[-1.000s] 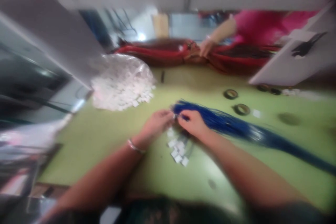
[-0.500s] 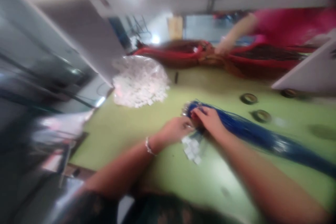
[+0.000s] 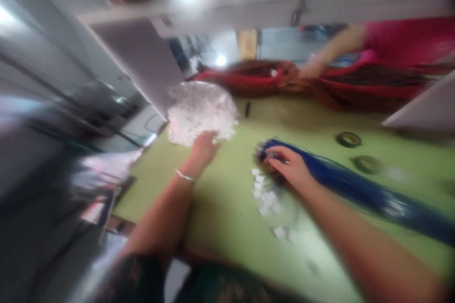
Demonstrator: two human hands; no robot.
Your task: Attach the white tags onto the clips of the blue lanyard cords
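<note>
My left hand (image 3: 205, 147) is at the near edge of a clear plastic bag (image 3: 204, 90) heaped with small white pieces (image 3: 199, 116) that look like plastic connectors. Its fingertips are among the pieces, blurred and partly hidden. My right hand (image 3: 290, 164) pinches wires at the left end of a long bundle of blue wires (image 3: 337, 182), which stretches across the table to the right. Bare metallic-looking tips (image 3: 260, 149) show at that end. Just below my right hand, several white connectors (image 3: 267, 200) lie on the green table, near the wire ends.
Two rolls of dark tape, one (image 3: 349, 139) behind the other, lie beyond the bundle. A small black object (image 3: 248, 109) lies right of the bag. Across the table, a co-worker's hand (image 3: 311, 70) touches a long red-wrapped bundle (image 3: 241, 78). Grey panels (image 3: 137, 57) flank the table.
My left hand has moved from beside my right hand, up and left to the bag of white pieces. My right hand stays at the wire ends. The view has shifted slightly.
</note>
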